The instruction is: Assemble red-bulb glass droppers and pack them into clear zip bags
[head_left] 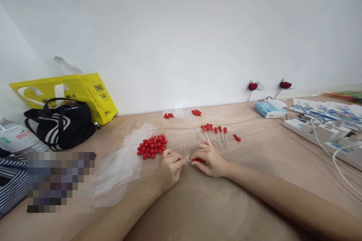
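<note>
My left hand is closed on a thin clear glass dropper tube, most of it hidden by the fingers. Facing it, my right hand grips a red rubber bulb at the tube's end. Left of my hands lies a heap of red rubber bulbs. Just beyond the hands, several clear tubes lie side by side in a row. Droppers with red bulbs on them lie at the row's right end, and one loose red bulb is farther right.
Clear plastic zip bags lie at left, near a black bag and a yellow bag. Near the wall are packed bulbs and tubes. A tissue pack and a power strip with cables stand at right.
</note>
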### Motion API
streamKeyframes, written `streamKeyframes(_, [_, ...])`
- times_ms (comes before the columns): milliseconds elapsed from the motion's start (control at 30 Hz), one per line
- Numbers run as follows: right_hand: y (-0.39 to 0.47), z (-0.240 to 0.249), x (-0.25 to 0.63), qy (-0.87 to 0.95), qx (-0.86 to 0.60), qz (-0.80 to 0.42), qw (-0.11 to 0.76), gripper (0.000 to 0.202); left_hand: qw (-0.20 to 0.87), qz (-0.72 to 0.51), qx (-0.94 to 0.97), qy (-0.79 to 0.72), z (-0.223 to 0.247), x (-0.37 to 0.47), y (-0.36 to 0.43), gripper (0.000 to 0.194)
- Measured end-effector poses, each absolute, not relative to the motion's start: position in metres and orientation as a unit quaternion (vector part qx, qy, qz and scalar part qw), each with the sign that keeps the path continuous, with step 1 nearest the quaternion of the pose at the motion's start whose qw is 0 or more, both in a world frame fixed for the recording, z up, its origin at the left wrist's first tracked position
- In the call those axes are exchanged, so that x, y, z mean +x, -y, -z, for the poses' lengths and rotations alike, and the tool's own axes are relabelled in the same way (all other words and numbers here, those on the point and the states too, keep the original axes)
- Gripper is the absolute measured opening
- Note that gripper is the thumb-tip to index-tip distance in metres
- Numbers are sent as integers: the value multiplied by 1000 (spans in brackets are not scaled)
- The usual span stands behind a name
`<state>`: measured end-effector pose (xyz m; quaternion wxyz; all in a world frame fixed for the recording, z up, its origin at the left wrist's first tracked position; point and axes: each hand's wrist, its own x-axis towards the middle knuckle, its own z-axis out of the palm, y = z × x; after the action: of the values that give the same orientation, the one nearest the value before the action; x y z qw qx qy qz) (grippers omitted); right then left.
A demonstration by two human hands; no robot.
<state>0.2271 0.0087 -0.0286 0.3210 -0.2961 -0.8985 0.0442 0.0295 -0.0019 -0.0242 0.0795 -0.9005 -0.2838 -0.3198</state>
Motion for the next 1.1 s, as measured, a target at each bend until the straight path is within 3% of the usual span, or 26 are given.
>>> streamKeyframes(700, [-16, 26, 236, 871, -307, -144, 356, 12, 58, 345, -888, 299, 24, 32, 3, 16])
streamKeyframes(933, [-15, 27, 221, 716, -340, -390, 468, 36, 6, 379, -864, 331, 19, 34, 6, 18])
streamKeyframes(1100, [-56, 10, 248, 645, -422, -360, 526, 36, -28, 377, -847, 374, 14, 31, 5, 27])
